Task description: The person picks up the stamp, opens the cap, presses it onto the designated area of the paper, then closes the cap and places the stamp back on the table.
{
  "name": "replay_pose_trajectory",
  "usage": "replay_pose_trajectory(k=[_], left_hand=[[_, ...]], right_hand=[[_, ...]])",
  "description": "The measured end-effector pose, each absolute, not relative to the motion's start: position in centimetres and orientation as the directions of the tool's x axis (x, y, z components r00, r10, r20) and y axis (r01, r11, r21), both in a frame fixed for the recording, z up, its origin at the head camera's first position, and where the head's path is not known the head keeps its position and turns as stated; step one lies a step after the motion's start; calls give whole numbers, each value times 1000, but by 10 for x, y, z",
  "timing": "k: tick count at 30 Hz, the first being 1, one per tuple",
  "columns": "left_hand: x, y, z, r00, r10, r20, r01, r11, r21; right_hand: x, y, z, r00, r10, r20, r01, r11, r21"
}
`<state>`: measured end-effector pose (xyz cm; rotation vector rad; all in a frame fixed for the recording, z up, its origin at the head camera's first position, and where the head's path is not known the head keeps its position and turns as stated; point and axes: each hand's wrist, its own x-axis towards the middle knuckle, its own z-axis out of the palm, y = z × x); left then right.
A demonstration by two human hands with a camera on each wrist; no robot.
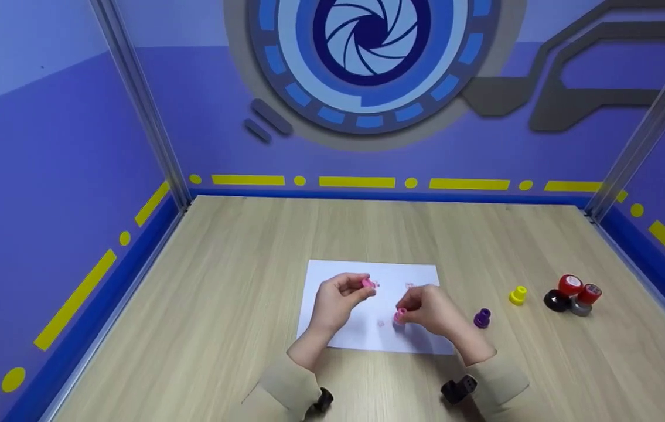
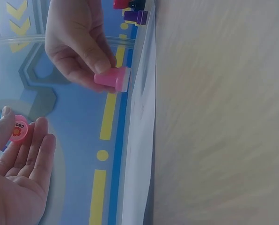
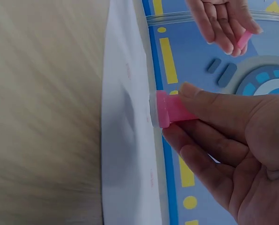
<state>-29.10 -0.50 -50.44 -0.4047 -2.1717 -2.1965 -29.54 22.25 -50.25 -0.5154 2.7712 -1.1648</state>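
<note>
A white sheet of paper lies on the table with several faint pink stamp marks on it. Over its right half, my right hand pinches a small pink stamp between thumb and fingers. The stamp's pale end faces down, close over the paper. On the other side, my left hand is raised above the sheet and pinches a pink stamp cap between thumb and fingers. A small flower picture shows on the cap's round face in the left wrist view.
Right of the paper stand a purple stamp and a yellow stamp. Farther right, two red-topped stamps with black and grey lower parts sit close together. Printed panels wall the wooden table at the back and sides.
</note>
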Motion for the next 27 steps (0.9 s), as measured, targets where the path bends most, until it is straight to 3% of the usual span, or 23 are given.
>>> replay_pose_trajectory(k=[12, 27], left_hand=[[-291, -8, -505, -957, 177, 228, 226, -30, 974], [-294, -10, -505, -968, 147, 202, 204, -7, 979]], right_hand=[[-292, 211, -508, -973, -228, -27, -160, 760, -629], [-290, 207, -512, -981, -195, 14, -159, 757, -634]])
